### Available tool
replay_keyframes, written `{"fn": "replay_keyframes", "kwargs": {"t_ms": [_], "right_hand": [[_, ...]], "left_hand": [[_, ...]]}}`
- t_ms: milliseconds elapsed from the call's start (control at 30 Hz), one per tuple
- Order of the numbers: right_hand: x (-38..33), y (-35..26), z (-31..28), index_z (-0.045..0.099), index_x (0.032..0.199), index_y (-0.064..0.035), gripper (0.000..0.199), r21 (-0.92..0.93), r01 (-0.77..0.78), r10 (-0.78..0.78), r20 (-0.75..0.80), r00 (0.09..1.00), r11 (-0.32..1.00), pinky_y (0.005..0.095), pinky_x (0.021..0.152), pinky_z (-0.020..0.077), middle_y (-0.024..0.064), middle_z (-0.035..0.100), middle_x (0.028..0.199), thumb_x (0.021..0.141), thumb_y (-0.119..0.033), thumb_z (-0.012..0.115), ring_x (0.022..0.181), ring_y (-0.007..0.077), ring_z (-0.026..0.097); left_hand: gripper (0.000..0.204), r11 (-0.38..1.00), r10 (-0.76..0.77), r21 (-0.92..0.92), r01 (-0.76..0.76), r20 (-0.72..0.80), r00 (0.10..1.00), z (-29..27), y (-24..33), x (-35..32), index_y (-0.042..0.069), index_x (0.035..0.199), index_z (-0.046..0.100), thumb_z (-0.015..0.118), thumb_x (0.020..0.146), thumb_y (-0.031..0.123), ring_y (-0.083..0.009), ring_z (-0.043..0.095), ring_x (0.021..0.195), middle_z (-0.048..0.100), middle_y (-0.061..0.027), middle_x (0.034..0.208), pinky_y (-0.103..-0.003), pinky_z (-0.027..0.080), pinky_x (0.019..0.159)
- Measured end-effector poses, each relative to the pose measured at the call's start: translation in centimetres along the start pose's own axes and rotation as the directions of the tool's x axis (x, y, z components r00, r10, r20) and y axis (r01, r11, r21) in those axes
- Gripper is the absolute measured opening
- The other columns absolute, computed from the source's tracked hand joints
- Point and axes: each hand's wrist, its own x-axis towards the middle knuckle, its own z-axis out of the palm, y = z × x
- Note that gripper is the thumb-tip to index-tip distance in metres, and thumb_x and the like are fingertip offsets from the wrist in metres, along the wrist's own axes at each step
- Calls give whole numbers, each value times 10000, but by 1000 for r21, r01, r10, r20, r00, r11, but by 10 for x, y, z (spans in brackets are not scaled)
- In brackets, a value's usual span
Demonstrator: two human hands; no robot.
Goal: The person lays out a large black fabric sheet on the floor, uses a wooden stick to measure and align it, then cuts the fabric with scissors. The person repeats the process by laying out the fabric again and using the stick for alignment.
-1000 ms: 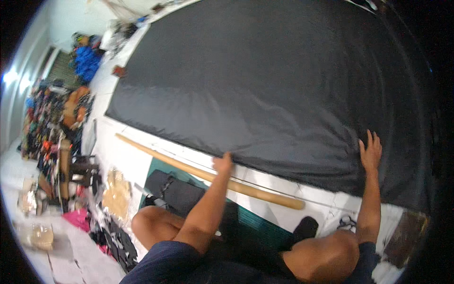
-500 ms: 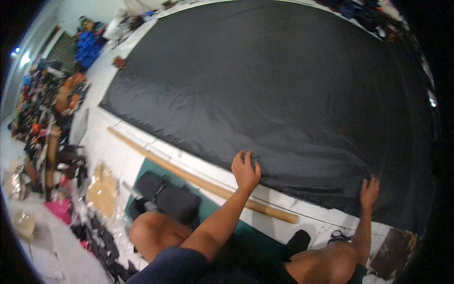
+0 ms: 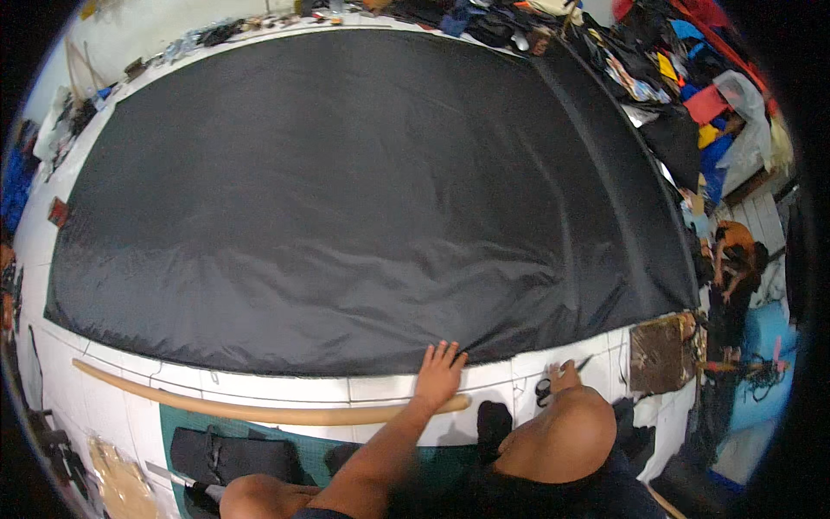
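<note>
A large black sheet of fabric (image 3: 328, 190) lies spread over the white tiled floor, with creases along its near side. My left hand (image 3: 441, 376) rests on its near edge, fingers stretched out and apart. To the right, off the cloth, my right hand (image 3: 566, 378) is down at a pair of scissors (image 3: 544, 392) on the tiles. Its fingers are curled over their middle; the dark handles show on one side and the blade tip on the other. My knee partly hides this hand and its forearm.
A long cardboard tube (image 3: 259, 410) lies before the fabric, beside a green mat (image 3: 177, 424) with dark folded cloth (image 3: 229, 454). A brown block (image 3: 661, 355) sits by the right corner. Heaped materials (image 3: 692, 95) line the far right, where another person (image 3: 737, 251) bends down.
My right hand has left the fabric's near edge and come down onto the scissors. My left hand stays at the cloth's edge. The view has swung right.
</note>
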Motion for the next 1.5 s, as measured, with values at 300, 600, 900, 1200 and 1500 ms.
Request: {"fn": "replay_keyframes", "kwargs": {"t_ms": [300,600,900,1200,1500], "right_hand": [[-72,2,-8,541,1143,34,524,231,-160,146,79,986,960,439,857,495,240,665,1013,847,-363,710,961,383,648],[-66,13,-5,624,909,42,556,329,-277,204,239,949,903,446,746,515,219,688,857,763,-473,775,833,384,671],[-43,34,6,588,994,27,414,536,-503,203,521,829,678,345,670,520,126,661,795,807,-291,777,789,221,667],[-98,74,26,587,1092,15,341,808,-465,-93,527,845,362,324,778,539,69,663,928,863,-186,740,868,182,648],[-134,18,-61,625,961,-26,269,549,-370,-138,676,724,749,352,695,527,34,636,754,862,-249,739,725,191,626]], "left_hand": [[382,993,107,32,-111,92,990,1,13,18,58,1278,576,511,909,127,-340,412,1357,492,-146,1417,-498,280,1153],[390,996,87,-50,-80,168,982,17,59,62,80,1236,593,598,848,126,-330,496,1245,564,-118,1294,-499,324,1128],[389,998,54,19,-57,144,988,40,75,77,77,1212,605,613,827,128,-307,546,1132,597,-115,1134,-512,352,1102],[582,991,-133,3,134,148,980,2,64,71,12,1317,521,675,771,143,-387,450,1278,495,-203,1328,-534,281,1140],[610,994,-6,109,-22,249,969,15,38,44,37,1414,447,623,839,138,-429,359,1380,372,-243,1488,-543,276,1144]]}}
